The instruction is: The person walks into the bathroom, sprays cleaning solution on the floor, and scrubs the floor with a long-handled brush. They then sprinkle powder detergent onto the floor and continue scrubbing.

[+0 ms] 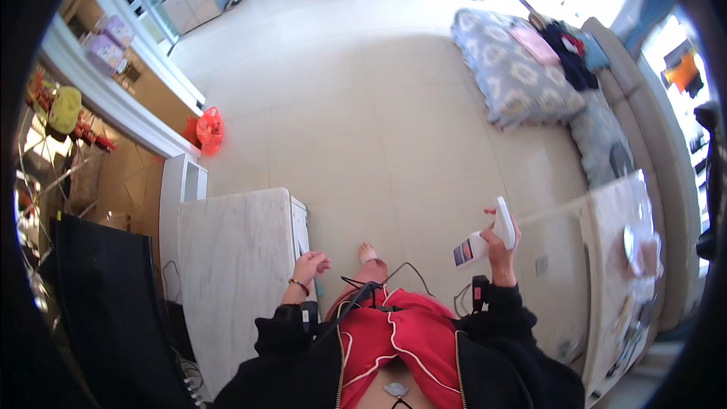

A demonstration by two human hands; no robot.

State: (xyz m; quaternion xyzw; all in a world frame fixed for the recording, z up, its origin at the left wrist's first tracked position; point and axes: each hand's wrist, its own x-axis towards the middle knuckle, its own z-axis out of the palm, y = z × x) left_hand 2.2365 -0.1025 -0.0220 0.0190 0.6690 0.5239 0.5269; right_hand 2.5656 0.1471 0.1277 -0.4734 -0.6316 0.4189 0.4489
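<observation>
My right hand (pixel 500 253) grips a white plastic spray bottle (pixel 470 250) around its neck, below the trigger head. The bottle is tilted, and a label with a dark blue and orange print shows on its body. My left hand (pixel 311 267) hangs loosely curled with nothing visible in it, a beaded bracelet on its wrist. It is nearest to the edge of a low cabinet with a white marble top (pixel 235 250). I cannot tell whether the hand touches the cabinet front. Below the hands, a bare foot (pixel 367 253) rests on the tiled floor (pixel 341 147).
A low table (pixel 613 210) stands at right, bearing several items, with a grey sofa (pixel 642 119) behind it. A patterned cover (pixel 511 68) with clothes on it lies ahead right. At left are a black screen (pixel 108 295) and a red plastic bag (pixel 210 132). Cables (pixel 363 295) cross my lap.
</observation>
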